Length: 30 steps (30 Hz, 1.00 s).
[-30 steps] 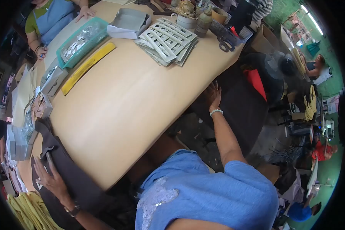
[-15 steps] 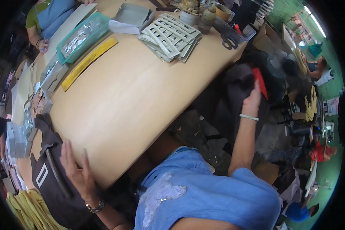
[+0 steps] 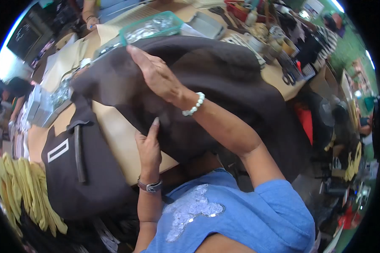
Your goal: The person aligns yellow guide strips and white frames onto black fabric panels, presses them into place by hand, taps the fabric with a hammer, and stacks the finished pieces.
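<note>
A big dark brown sheet of pliable, leather-like material (image 3: 223,97) lies in folds over much of the table, its right end hanging past the edge. My right hand (image 3: 158,78), with a pale beaded bracelet, reaches across the sheet with fingers stretched towards its far side. Lower down, my left hand (image 3: 149,152), wearing a wristwatch, is at the sheet's near edge, thumb extended and the other fingers partly hidden. To its left lies another dark piece (image 3: 97,168) bearing a white rectangular frame (image 3: 58,150) and a dark rod-like strip (image 3: 79,154).
Beyond the sheet are a teal tray (image 3: 173,20) of shiny pieces and a grey box (image 3: 204,25). Scissors (image 3: 289,78) lie at the table's right. Yellow gloves or cloth strips (image 3: 23,181) hang at left. Another person's hand (image 3: 92,22) is at the far side.
The brown sheet has come up from beside the table onto its top, covering the yellow strip. My right hand has swung left across the table; my left hand has moved right to the sheet's edge.
</note>
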Motion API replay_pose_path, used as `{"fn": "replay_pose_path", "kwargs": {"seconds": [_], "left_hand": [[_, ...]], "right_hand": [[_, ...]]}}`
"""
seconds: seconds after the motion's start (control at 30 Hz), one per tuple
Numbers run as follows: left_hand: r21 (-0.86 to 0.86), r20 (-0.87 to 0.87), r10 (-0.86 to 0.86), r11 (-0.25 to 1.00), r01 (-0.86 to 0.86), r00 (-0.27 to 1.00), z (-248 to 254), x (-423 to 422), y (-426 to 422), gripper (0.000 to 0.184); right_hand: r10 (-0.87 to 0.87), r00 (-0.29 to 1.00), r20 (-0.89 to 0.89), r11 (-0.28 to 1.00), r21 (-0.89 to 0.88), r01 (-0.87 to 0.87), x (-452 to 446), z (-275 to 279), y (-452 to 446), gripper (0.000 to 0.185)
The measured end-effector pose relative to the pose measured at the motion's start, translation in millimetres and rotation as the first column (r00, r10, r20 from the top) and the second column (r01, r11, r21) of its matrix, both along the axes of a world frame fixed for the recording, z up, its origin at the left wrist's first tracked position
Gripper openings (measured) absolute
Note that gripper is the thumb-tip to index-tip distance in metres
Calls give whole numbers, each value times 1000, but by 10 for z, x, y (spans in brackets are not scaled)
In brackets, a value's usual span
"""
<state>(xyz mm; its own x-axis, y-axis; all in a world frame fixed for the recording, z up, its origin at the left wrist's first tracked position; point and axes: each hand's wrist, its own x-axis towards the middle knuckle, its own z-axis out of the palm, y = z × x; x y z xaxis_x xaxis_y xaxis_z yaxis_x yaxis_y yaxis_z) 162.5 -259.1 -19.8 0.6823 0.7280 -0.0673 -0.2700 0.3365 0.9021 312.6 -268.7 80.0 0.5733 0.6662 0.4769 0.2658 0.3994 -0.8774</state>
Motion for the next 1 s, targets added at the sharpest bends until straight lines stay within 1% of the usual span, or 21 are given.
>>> {"fn": "replay_pose_path", "kwargs": {"seconds": [0.03,0.07,0.1,0.13,0.17,0.27,0.3,0.33,0.37,0.4,0.47,0.53,0.57,0.67,0.7,0.77,0.83,0.87,0.93,0.97,1.0], "left_hand": [[19,-22,33,999,-32,999,26,-67,92,38],[35,-42,65,997,-64,997,52,-119,166,39],[47,-61,99,994,-96,993,74,-163,226,39],[94,-83,102,991,-94,991,96,-199,262,40],[135,-106,105,987,-90,989,125,-233,291,42],[243,-207,144,966,-91,968,200,-361,296,49],[278,-232,163,956,-95,959,186,-424,302,51],[371,-219,214,921,-121,952,208,-464,271,57],[461,-203,267,875,-149,942,231,-505,240,62],[552,-303,361,821,-146,882,312,-565,195,65],[709,-457,540,701,-77,707,471,-694,91,72],[915,-347,736,402,38,581,501,-735,35,74],[965,-260,811,233,117,524,513,-753,7,75],[934,-261,792,63,351,552,615,-589,-200,75],[921,-312,701,57,385,642,580,-520,-263,73],[881,-432,530,74,467,730,426,-354,-402,72],[835,-523,443,95,542,729,185,-262,-496,71],[820,-545,425,91,565,722,49,-237,-515,71],[797,-577,414,99,596,704,-59,-225,-548,71],[790,-587,421,110,603,692,-78,-247,-574,71],[783,-595,429,120,610,680,-91,-270,-598,71]], "right_hand": [[-29,961,274,996,-78,52,110,-198,33,50],[-37,847,531,984,-131,125,232,-392,32,54],[-49,783,620,921,-275,275,235,-466,-19,50],[13,655,755,873,-328,361,228,-420,-178,49],[91,645,759,795,-446,412,284,-514,-243,57],[204,561,802,523,-574,630,392,-801,-499,69],[241,609,755,441,-645,625,412,-819,-612,74],[271,658,702,351,-709,612,416,-843,-738,79],[269,678,684,314,-728,610,406,-883,-860,80],[248,678,692,317,-719,618,365,-890,-982,80],[200,681,704,317,-705,635,213,-889,-1224,80],[140,665,734,287,-673,682,5,-956,-1433,80],[110,654,748,272,-656,704,-95,-986,-1532,80],[24,637,770,216,-626,749,-391,-1047,-1774,80],[-7,643,766,211,-628,749,-478,-1048,-1835,78],[-6,640,769,206,-625,753,-563,-1060,-1947,77],[-4,625,781,220,-609,762,-588,-1037,-2007,75],[-17,630,776,262,-605,752,-544,-1006,-2019,74],[-44,641,767,340,-592,731,-370,-942,-1995,72],[-94,593,800,403,-515,757,-256,-915,-1922,70],[-101,557,824,428,-470,772,-122,-860,-1823,65]]}}
